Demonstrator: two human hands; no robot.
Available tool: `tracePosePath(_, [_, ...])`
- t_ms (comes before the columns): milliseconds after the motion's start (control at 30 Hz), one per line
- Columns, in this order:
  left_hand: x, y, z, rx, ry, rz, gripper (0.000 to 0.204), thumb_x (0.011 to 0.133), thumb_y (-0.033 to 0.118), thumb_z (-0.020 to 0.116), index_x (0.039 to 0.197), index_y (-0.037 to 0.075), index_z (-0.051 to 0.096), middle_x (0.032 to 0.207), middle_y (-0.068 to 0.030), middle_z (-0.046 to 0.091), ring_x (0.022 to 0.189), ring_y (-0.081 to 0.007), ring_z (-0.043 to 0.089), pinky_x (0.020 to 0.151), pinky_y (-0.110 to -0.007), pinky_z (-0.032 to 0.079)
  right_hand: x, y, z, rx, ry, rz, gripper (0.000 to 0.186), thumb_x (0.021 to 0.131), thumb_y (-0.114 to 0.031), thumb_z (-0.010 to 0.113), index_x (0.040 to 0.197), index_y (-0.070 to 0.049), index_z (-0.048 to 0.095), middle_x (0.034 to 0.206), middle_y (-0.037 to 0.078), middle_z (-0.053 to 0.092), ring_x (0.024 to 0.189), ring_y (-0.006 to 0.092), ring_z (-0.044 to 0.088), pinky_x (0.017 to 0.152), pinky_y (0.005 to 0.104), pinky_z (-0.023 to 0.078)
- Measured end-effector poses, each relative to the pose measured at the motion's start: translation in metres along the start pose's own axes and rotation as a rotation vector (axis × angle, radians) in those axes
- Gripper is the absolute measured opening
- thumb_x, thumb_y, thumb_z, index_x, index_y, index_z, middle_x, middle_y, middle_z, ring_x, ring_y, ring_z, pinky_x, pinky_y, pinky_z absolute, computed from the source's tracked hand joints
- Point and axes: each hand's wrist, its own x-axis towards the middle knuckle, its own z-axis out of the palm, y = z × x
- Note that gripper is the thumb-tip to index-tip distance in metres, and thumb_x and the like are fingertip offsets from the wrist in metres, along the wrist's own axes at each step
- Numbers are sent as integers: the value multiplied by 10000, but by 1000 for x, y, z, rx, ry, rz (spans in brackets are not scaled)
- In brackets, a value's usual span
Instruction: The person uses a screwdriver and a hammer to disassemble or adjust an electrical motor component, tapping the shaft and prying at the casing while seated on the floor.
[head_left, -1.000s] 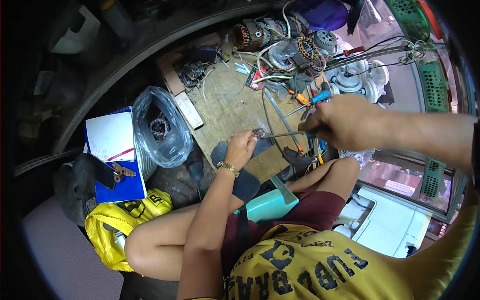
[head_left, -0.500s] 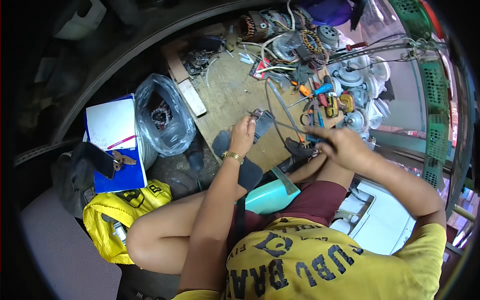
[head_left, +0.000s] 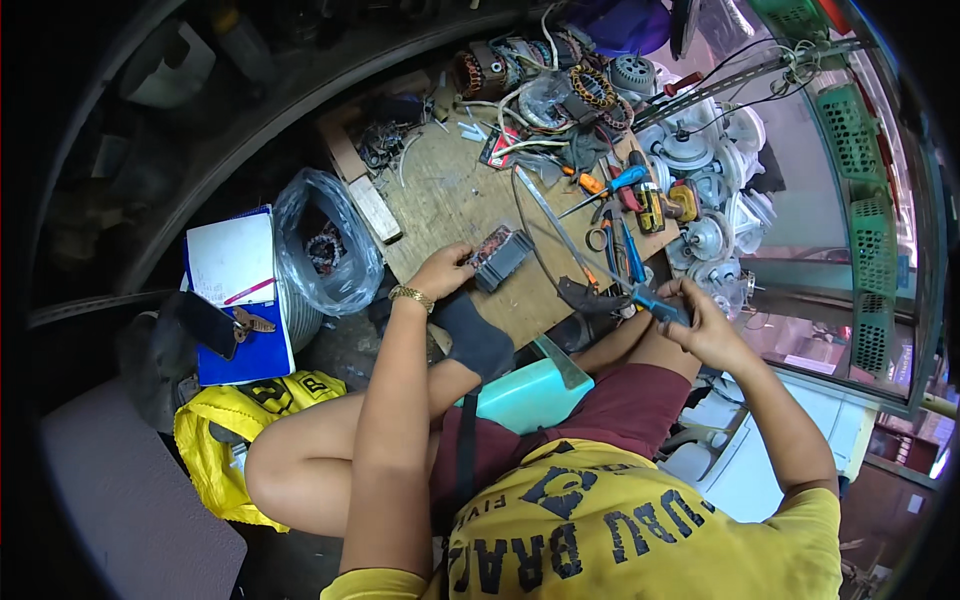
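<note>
Left fingers (head_left: 459, 251) pinch a gray block (head_left: 505, 262), right fingers (head_left: 685, 288) clasp a partly indistinct blue-handled tool (head_left: 657, 304)

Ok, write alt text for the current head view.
A seated person's left hand holds a dark grey, ridged block at a pale wooden board, while the right hand holds a blue-handled, thin-shafted tool. Copper-coloured, wire-wound motor parts crowd the board's far side; a clear plastic bag stands left.
</note>
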Motion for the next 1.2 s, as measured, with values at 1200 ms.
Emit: tracePosePath(1200, [15, 5, 13, -261, 228, 53, 343, 990, 270, 584, 890, -36, 703, 767, -99, 700, 741, -171, 636, 731, -326, 481, 112, -124, -70, -603, -360, -334, 338, 806, -162, 737, 1138, -100, 728, 966, 143, 746, 864, 328, 710, 786, 443, 558])
